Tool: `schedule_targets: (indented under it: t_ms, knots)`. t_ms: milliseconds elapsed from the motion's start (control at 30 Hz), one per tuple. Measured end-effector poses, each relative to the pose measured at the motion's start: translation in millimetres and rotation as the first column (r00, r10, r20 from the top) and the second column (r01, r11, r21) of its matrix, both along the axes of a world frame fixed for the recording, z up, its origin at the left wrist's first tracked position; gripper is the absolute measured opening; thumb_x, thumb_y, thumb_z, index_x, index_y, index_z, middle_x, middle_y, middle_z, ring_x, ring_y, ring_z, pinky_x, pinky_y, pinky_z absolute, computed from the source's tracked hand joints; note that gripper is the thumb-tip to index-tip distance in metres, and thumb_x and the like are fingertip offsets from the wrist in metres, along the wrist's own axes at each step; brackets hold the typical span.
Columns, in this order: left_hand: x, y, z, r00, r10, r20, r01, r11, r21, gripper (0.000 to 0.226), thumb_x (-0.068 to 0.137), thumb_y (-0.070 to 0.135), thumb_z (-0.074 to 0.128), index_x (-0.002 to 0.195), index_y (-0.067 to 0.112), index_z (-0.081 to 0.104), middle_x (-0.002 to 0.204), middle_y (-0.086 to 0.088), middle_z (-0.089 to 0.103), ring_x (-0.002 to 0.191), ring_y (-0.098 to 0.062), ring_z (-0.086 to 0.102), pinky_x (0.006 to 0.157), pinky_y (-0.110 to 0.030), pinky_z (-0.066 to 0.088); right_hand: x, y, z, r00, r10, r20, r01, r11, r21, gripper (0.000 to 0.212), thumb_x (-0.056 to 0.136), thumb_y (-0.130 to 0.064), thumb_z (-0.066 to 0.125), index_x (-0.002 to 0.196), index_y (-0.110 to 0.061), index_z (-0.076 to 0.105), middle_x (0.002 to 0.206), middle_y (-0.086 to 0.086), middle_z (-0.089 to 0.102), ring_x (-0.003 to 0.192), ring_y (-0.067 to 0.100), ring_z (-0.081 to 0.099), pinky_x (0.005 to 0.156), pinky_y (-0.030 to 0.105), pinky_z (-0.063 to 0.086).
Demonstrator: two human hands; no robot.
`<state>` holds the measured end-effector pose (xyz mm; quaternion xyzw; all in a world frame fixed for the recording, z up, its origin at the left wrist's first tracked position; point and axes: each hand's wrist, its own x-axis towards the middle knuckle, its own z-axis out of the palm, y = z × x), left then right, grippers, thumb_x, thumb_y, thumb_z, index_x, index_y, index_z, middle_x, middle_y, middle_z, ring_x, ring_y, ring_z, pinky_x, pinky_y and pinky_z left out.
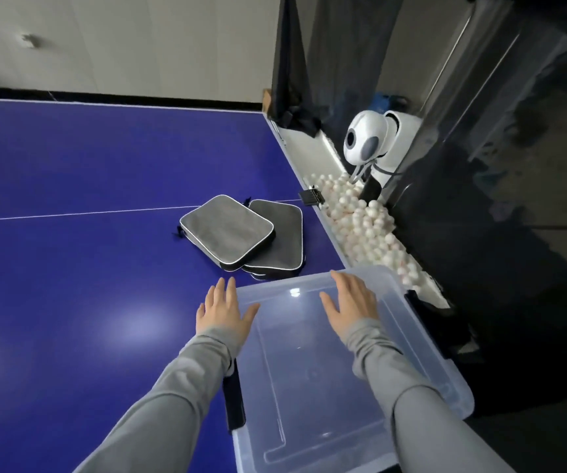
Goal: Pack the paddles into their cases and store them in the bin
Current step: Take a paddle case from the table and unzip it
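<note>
Blue table (70, 199) fills the room's left; cases (227, 230) stacked at twelve o'clock of the bin (412, 336). Left hand (224, 314) and right hand (352, 307) lie flat, fingers spread, gripping nothing. Balls (360, 220) at two.

Broad bare blue desk (70, 233) left of the stacked cases (241, 233), narrow gap between cases and clear bin (412, 322), bin interior unobstructed, right side blocked by ball trough (364, 227), ball machine (374, 138), dark netting (480, 233)
</note>
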<state>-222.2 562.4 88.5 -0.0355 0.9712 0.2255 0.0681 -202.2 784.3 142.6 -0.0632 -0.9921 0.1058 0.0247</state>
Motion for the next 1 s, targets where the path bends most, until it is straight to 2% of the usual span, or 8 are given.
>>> schedule_targets:
  t_ms: [133,200,467,667,800,900,967,1000]
  knots:
    - [0,2,-6,0.998,0.064,0.006,-0.064,0.990,0.124,0.073,0.088,0.058,0.044,0.147,0.024,0.018,0.145,0.003,0.030,0.130,-0.021,0.035,0.099,-0.039,0.039,-51,-1,-3,0.999,0.053,0.012,-0.052,0.996,-0.066,0.050,0.093,-0.035,0.046,0.138,-0.015,0.036,0.140,0.004,0.043,0.131,0.022,0.036,0.103,0.035,0.029]
    - [1,2,-4,0.996,0.084,0.012,-0.085,0.984,0.157,0.070,0.087,0.057,0.046,0.145,0.025,0.023,0.136,0.003,0.036,0.122,-0.021,0.041,0.092,-0.037,0.044,-79,-5,-4,0.997,0.076,0.002,-0.075,0.991,-0.107,0.049,0.091,-0.034,0.050,0.135,-0.013,0.041,0.135,0.007,0.048,0.127,0.027,0.039,0.102,0.038,0.031]
    - [5,4,1,0.992,0.125,-0.017,-0.121,0.981,0.151,0.066,0.084,0.059,0.049,0.139,0.027,0.032,0.123,0.006,0.042,0.118,-0.017,0.043,0.086,-0.035,0.047,-202,-30,-32,0.966,0.120,0.228,-0.028,0.928,-0.373,0.053,0.088,-0.038,0.055,0.131,-0.008,0.044,0.131,0.016,0.050,0.124,0.032,0.043,0.105,0.039,0.034]
    - [4,5,2,0.995,0.091,-0.042,-0.089,0.995,0.053,0.067,0.085,0.064,0.041,0.139,0.027,0.030,0.120,0.010,0.041,0.112,-0.013,0.047,0.094,-0.025,0.038,-265,-56,-62,0.925,0.121,0.359,0.042,0.910,-0.413,0.063,0.086,-0.048,0.054,0.127,-0.001,0.045,0.131,0.019,0.050,0.123,0.034,0.046,0.102,0.036,0.035]
    - [5,4,4,0.996,0.081,-0.041,-0.079,0.996,0.050,0.084,0.074,0.078,0.023,0.138,0.024,0.035,0.116,0.009,0.044,0.107,-0.014,0.050,0.093,-0.025,0.041,-287,-69,-77,0.892,0.066,0.448,0.160,0.879,-0.449,0.074,0.080,-0.057,0.057,0.130,-0.004,0.042,0.135,0.015,0.047,0.121,0.033,0.050,0.100,0.039,0.039]
    - [7,4,4,0.994,0.086,-0.062,-0.081,0.994,0.076,0.095,0.069,0.085,0.013,0.136,0.022,0.039,0.117,0.008,0.046,0.106,-0.014,0.051,0.092,-0.026,0.042,-290,-77,-81,0.850,0.007,0.527,0.292,0.827,-0.481,0.072,0.076,-0.053,0.064,0.127,-0.006,0.043,0.127,0.014,0.052,0.099,0.035,0.064,0.087,0.047,0.052]
    - [8,5,6,0.994,0.085,-0.065,-0.081,0.995,0.063,0.097,0.069,0.085,0.008,0.136,0.023,0.039,0.118,0.008,0.046,0.107,-0.014,0.051,0.092,-0.025,0.042,-288,-79,-82,0.840,-0.002,0.543,0.379,0.719,-0.583,0.063,0.078,-0.041,0.068,0.123,-0.004,0.045,0.116,0.014,0.052,0.067,0.031,0.064,0.065,0.045,0.057]
    - [8,5,7,0.994,0.086,-0.067,-0.082,0.995,0.066,0.097,0.068,0.085,0.007,0.136,0.023,0.039,0.118,0.008,0.046,0.107,-0.013,0.051,0.091,-0.024,0.042,-287,-79,-83,0.836,0.013,0.548,0.417,0.634,-0.651,0.059,0.080,-0.034,0.069,0.123,-0.003,0.043,0.111,0.013,0.048,0.059,0.027,0.059,0.060,0.043,0.058]
